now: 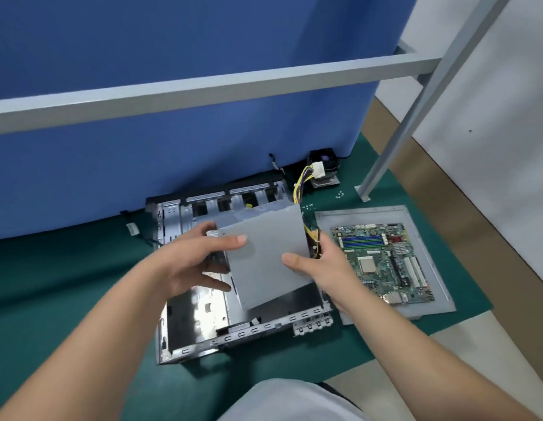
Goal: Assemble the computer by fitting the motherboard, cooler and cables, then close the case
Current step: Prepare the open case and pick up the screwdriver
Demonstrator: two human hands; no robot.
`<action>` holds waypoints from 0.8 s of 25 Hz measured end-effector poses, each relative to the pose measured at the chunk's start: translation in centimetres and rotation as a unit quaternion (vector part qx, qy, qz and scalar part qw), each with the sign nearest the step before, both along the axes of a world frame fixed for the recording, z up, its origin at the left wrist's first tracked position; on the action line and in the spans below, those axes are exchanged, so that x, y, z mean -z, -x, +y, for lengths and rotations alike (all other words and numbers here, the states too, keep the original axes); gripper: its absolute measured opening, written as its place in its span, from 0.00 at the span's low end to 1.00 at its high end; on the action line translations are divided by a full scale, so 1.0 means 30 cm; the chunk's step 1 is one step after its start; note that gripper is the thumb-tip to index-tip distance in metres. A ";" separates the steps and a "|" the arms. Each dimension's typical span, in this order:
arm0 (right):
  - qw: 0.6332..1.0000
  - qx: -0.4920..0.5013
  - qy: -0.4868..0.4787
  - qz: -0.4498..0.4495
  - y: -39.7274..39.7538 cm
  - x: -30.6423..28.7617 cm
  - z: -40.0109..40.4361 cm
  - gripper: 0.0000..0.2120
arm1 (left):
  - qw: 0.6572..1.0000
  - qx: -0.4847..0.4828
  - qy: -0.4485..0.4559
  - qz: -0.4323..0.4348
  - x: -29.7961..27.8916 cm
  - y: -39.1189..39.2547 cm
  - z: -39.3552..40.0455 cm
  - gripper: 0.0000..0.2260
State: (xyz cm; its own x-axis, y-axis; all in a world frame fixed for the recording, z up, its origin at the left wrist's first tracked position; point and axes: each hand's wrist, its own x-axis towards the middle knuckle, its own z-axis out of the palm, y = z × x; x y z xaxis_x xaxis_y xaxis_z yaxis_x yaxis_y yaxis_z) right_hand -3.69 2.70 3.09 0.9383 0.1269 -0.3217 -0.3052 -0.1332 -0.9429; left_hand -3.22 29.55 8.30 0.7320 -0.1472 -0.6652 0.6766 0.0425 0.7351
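Left hand (200, 259): grips the 9 o'clock edge of the grey metal power supply box (264, 256).
Right hand (321, 262): holds the 3 o'clock edge, beside the yellow cable bundle (300, 183).
Box: tilted above the open metal computer case (203, 326).
Handling: probably heavy, stiff, smooth; hold both edges, never the cables.
Green motherboard (382, 262): at 3 o'clock, fragile.
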 end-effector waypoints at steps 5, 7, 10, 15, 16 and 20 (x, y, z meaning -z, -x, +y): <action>0.993 -0.053 -0.007 0.106 -0.018 0.047 0.097 0.30 | 0.998 -0.011 -0.034 -0.045 0.090 0.077 0.113 0.39; 0.989 -0.051 0.021 0.136 -0.033 0.045 0.120 0.33 | 0.994 -0.010 -0.078 -0.078 0.151 0.107 0.117 0.38; 0.982 -0.035 0.142 0.123 -0.063 0.071 0.166 0.30 | 0.972 0.039 -0.189 -0.134 0.248 0.128 0.104 0.42; 0.957 0.007 0.286 0.047 -0.086 0.122 0.213 0.17 | 0.963 0.031 -0.228 -0.142 0.382 0.171 0.044 0.45; 0.951 0.007 0.308 0.039 -0.090 0.128 0.212 0.16 | 0.961 0.020 -0.233 -0.145 0.403 0.178 0.032 0.45; 0.921 -0.068 0.380 0.047 -0.090 0.152 0.212 0.19 | 0.954 0.008 -0.260 -0.152 0.465 0.203 0.003 0.45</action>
State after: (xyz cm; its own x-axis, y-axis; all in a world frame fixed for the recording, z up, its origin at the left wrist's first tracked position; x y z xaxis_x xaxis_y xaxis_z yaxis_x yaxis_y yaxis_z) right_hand -1.00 9.07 -1.47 0.8942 -0.0548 -0.4443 -0.3124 -0.7873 -0.5316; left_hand -9.32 29.65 -5.65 0.9030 0.1321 -0.4089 0.4267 -0.3892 0.8164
